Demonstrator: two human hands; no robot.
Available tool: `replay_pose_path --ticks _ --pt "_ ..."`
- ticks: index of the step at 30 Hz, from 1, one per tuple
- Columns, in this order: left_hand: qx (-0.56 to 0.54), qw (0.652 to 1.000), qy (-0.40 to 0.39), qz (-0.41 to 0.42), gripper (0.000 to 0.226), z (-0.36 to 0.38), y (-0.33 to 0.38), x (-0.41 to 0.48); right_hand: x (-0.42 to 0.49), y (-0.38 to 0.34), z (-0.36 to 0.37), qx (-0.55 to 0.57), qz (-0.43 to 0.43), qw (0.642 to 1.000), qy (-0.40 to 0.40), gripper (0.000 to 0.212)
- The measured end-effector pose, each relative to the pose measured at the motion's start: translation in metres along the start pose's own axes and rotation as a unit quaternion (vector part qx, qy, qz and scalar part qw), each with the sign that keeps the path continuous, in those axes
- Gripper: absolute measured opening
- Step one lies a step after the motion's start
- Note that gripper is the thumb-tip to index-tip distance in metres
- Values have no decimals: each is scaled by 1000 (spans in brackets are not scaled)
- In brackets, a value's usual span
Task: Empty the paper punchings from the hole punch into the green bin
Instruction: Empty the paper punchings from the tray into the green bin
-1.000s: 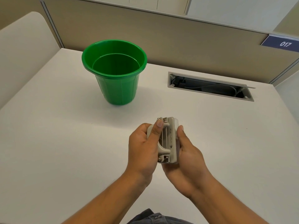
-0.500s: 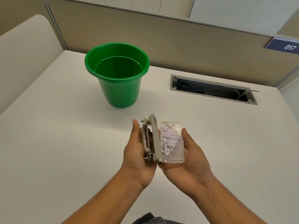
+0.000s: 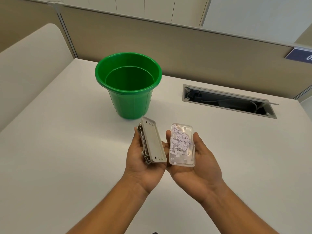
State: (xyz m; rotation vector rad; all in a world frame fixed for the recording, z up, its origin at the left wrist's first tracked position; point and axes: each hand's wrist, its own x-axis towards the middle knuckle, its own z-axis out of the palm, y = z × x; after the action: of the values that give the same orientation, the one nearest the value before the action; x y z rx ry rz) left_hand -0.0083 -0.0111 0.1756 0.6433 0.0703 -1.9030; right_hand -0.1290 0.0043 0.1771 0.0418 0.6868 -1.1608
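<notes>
Left hand (image 3: 143, 164) gripping hole punch (image 3: 152, 142), right hand (image 3: 194, 166) cradling clear tray (image 3: 183, 153) of punchings (image 3: 179, 141), green bin (image 3: 128, 85) behind

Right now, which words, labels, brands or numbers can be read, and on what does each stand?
"0": the only character left in frame on the dark blue sign on the beige partition wall; the rest is cut off by the picture's edge.
Grey plastic hole punch: no legible marking.
Green plastic bin and clear plastic tray: no text.

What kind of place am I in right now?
Most likely an office cubicle: a white desk enclosed by beige partition panels, a cable slot cut into the desktop, and a blue number sign on the partition.
</notes>
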Motion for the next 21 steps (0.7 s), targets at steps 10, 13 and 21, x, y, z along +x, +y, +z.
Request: replay_pose_path --ticks 10,13,21 --pt "-69 994 -27 77 43 6 41 22 52 -45 75 -64 -35 997 -2 54" --pt "-75 994 -24 78 40 8 47 27 84 -57 111 -98 -61 993 -5 54" --pt "-99 992 -2 82 43 5 58 36 160 -77 171 -324 -111 939 -14 58"
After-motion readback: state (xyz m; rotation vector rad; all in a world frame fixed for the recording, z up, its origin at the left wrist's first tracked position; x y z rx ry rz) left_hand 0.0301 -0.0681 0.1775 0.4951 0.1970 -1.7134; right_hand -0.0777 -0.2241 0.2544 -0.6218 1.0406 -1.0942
